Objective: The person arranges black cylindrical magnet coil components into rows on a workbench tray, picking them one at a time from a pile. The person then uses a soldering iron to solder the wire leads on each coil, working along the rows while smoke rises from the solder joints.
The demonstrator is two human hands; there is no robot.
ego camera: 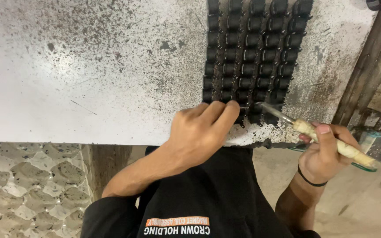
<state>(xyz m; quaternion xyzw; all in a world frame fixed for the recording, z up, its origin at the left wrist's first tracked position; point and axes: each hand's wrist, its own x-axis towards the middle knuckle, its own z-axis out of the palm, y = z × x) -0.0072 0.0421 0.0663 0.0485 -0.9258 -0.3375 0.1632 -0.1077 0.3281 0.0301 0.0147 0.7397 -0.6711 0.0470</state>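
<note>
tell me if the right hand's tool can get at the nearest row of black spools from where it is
Probably yes. The right hand holds the wrapped tool with its metal tip already at the nearest black spools; the left hand sits beside that row, not across the tool's path.

White-and-orange printed label [177, 225] on black shirt [212, 194]

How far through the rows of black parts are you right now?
Done cannot be judged: the black spool-like parts sit in neat rows on the speckled white table and all look alike. In hand: the left hand steadies a front-row part while the right hand applies a tape-wrapped tool. How many remain cannot be told.
</note>
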